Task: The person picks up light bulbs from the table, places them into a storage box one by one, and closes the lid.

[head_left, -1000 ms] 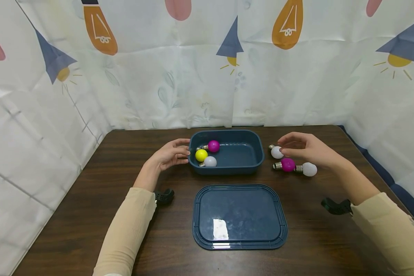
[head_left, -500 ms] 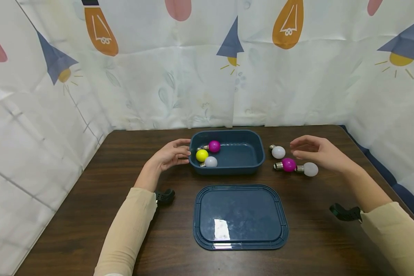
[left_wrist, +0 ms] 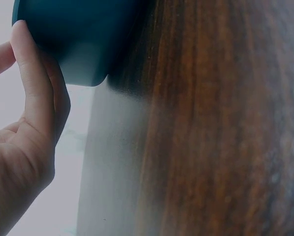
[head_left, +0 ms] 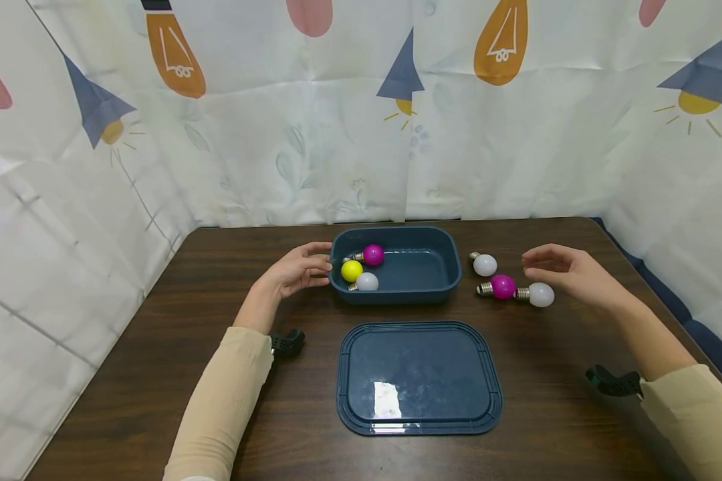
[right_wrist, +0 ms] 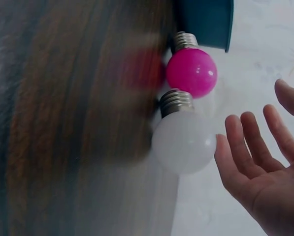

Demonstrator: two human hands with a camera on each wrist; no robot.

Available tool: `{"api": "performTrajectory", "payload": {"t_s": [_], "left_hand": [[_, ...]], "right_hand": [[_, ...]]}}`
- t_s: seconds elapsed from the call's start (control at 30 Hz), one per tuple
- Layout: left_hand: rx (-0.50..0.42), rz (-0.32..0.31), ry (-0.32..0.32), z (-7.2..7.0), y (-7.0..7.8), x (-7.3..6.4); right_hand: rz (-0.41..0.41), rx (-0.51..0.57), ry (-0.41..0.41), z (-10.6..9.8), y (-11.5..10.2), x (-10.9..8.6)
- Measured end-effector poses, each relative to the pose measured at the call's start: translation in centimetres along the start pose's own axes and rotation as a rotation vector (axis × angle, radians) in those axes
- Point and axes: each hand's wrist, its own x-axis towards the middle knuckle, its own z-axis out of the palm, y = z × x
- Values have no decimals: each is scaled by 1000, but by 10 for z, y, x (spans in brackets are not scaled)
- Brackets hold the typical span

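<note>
In the head view, my left hand (head_left: 301, 269) touches the left end of a dark blue box (head_left: 397, 297) with its extended fingertips. A magenta bulb (head_left: 373, 254), a yellow bulb (head_left: 351, 270) and a white bulb (head_left: 367, 281) lie in the box's left part. My right hand (head_left: 571, 269) is held with relaxed fingers and nothing in them, right of three loose bulbs. These are a white bulb (head_left: 485, 265) farther back, a magenta bulb (head_left: 503, 286), and a white bulb (head_left: 541, 294) in line with it. The right wrist view shows the fingers apart beside the white bulb (right_wrist: 185, 142).
A dark blue lid (head_left: 420, 377) lies flat in front of the box on the brown wooden table (head_left: 265, 414). Printed white cloth (head_left: 349, 153) hangs behind the table and along both sides.
My right hand has drawn back to the right, away from the rear white bulb. The left hand and the box stay in place.
</note>
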Motion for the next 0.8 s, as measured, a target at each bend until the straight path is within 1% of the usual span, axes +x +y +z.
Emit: {"api": "performTrajectory", "payload": {"t_s": [0.17,0.27,0.5,0.63,0.8], "left_hand": [[-6,-2,4,0,1,0],[-7,-2,5,0,1,0],[-3,0,2,0,0,0],[-4,-1,5,0,1,0],[1,1,0,0,1,-1]], "right_hand": [[30,24,24,0,6,-3],[59,34,25,-1,9,-4],[72,5,22,-3,17,-6],[91,-18,8,-4,22,-8],[98,-71,-43,-4,29,-9]]}}
